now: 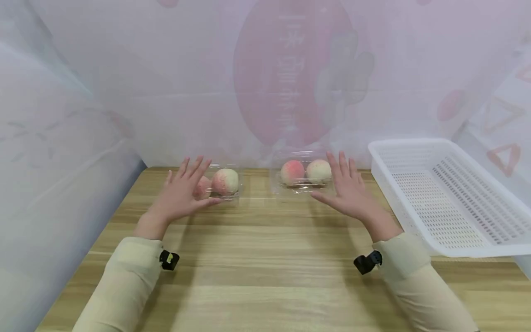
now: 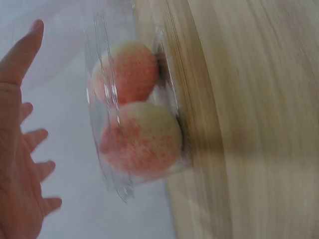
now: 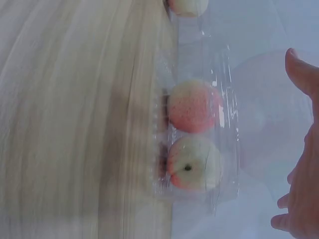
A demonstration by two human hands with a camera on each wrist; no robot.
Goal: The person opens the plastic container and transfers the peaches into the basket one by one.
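Two clear plastic boxes stand near the back edge of the wooden table, each with two pink-and-cream peaches inside. My left hand (image 1: 177, 192), fingers spread, is over the left part of the left box (image 1: 239, 184) and hides some of one peach (image 1: 202, 188); the other peach (image 1: 225, 181) shows fully. In the left wrist view a gap separates that hand (image 2: 20, 149) from the box (image 2: 102, 55). At the right box (image 1: 275, 180), with its peaches (image 1: 292, 172), my right hand (image 1: 350, 193) reaches over the right end, fingers straight. The right wrist view shows this hand (image 3: 304, 164) apart from the box (image 3: 229, 99).
On the right, a white slotted plastic basket (image 1: 415, 221) sits along the table's side. A pale printed sheet (image 1: 186, 106) rises behind the table (image 1: 249, 276), and similar sheets close off both sides. Dark wrist cameras (image 1: 169, 260) are strapped at the cuffs.
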